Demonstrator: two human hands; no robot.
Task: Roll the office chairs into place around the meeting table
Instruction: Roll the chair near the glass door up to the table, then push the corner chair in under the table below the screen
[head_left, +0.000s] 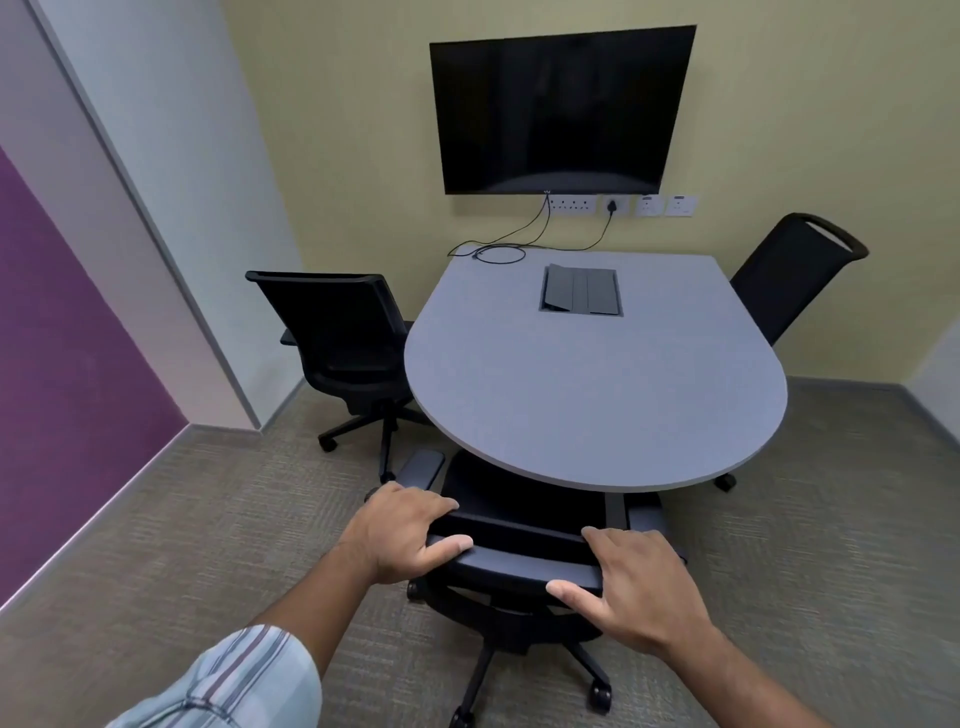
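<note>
A small meeting room was seen from head height, looking down over a grey table (597, 384) with a rounded near end. Directly below the camera stood the near chair (519, 564), a black office chair, its seat already tucked partly under the table's curved edge and its wheeled base on the carpet.

To finish this step well, the push probably needed to stay slow and even from both sides of the backrest, so the chair rolled straight in and its armrests (one showed at the left, just beside the table's edge) did not knock the tabletop. Stopping with the backrest close to the edge, centred on the curve, looked like the aim.

The left hand (410, 530) lay over the left end of the backrest's top, fingers curled over the front and thumb pressed along the back: a loose grasp. The right hand (639, 582) rested on the right end, fingers spread and draped over the top, thumb stretched along the rear edge; it looked more like a flat press than a closed grip.

A second chair (337, 343) sat at the table's left side, turned somewhat away from it. A third chair (789, 275) stood at the far right corner, tilted, near the wall. A dark screen (561, 109) hung on the wall beyond.
</note>
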